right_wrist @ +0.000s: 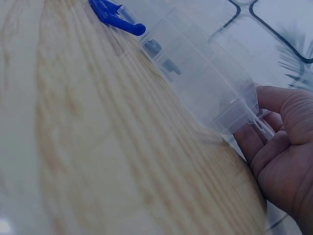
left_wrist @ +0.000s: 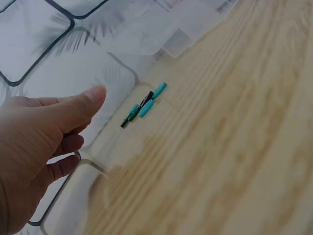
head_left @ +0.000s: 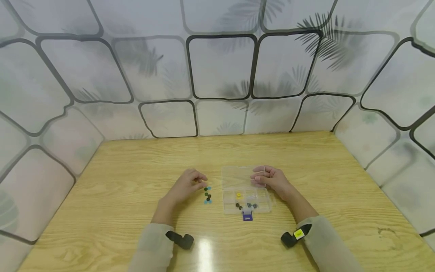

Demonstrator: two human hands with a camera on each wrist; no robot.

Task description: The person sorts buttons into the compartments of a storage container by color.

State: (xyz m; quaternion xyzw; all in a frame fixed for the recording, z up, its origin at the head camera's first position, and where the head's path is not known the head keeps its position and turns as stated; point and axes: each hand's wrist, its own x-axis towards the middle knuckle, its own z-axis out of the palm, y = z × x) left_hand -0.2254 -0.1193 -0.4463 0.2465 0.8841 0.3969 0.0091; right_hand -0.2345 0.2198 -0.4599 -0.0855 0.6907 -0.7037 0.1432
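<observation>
My right hand (head_left: 275, 181) grips the right end of a clear plastic compartment box, its fingers showing through the raised lid (head_left: 239, 177). In the right wrist view the thumb lies along the edge of the box (right_wrist: 200, 73), with curled fingers below. A blue clasp (head_left: 247, 216) sits at its front. Inside are a yellow button-like disc (head_left: 239, 195), dark discs (head_left: 237, 205) and grey pieces (head_left: 249, 205). My left hand (head_left: 185, 185), fingers loosely bent and holding nothing, hovers beside several small dark and light-blue discs (left_wrist: 146, 108) lying on the table.
The wooden table (head_left: 119, 196) reaches back to a patterned white cloth wall (head_left: 221, 68), which also closes off both sides. Black cameras are strapped at the left wrist (head_left: 183, 241) and the right wrist (head_left: 289, 239).
</observation>
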